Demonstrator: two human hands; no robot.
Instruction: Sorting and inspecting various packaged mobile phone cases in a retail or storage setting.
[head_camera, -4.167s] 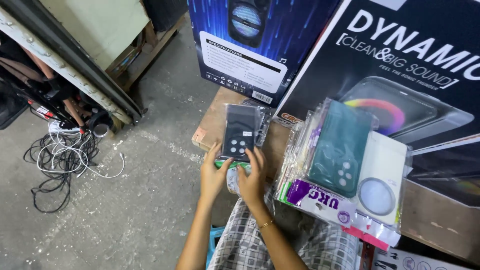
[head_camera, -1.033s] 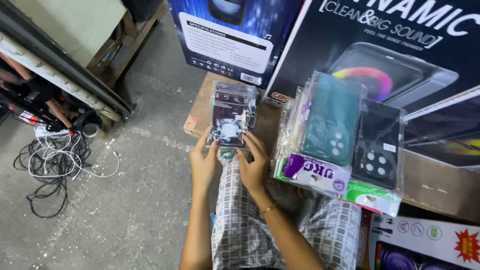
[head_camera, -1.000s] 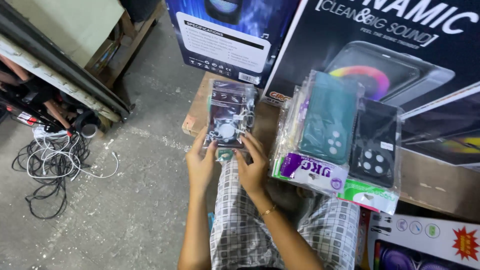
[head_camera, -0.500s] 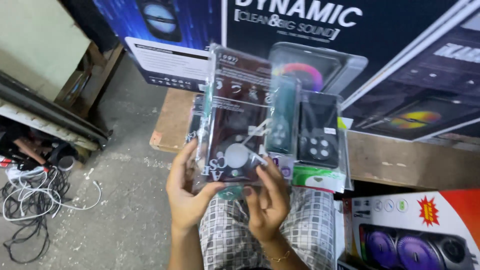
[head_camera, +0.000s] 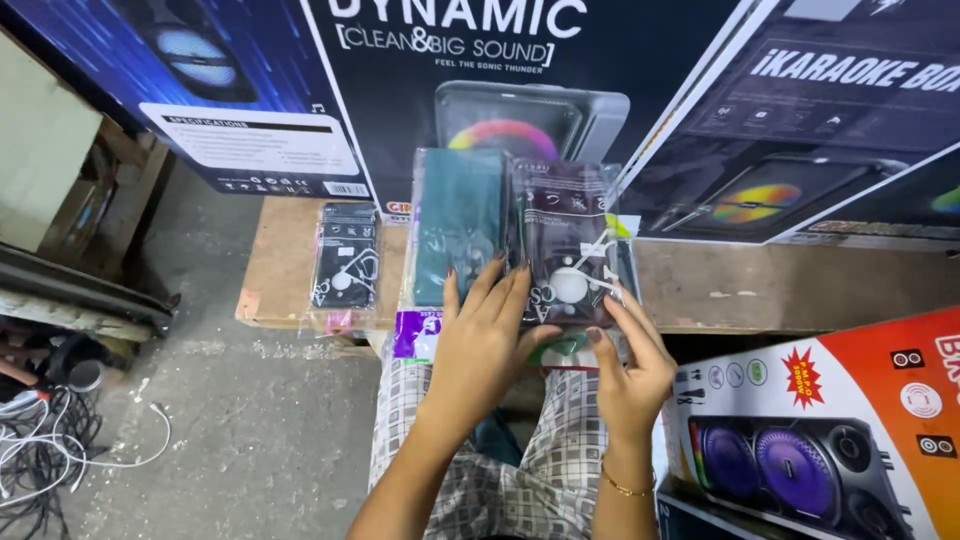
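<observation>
1. Fingers of the left hand (head_camera: 478, 345) lie spread and flat, tips pressing the left edge of a clear-bagged dark maroon phone case (head_camera: 568, 250) with a white ring on its back; the right hand (head_camera: 632, 368) has its fingers slightly parted, pinching the bag's lower right corner
2. The maroon case sits on the right-hand side of a stack of bagged cases on the wooden bench (head_camera: 780, 295), just beside and partly overlapping a teal phone case (head_camera: 458, 225), with a green header card showing below it
3. A lone black bagged case (head_camera: 345, 262) lies apart at the left of the bench, in front of the large speaker cartons (head_camera: 420, 90)
4. Judged from the pose, the step in hand is settling this case onto the pile
5. The next move calls for squaring its edges with the bags beneath, since slick plastic slides easily, then easing both hands off without dragging it
</observation>
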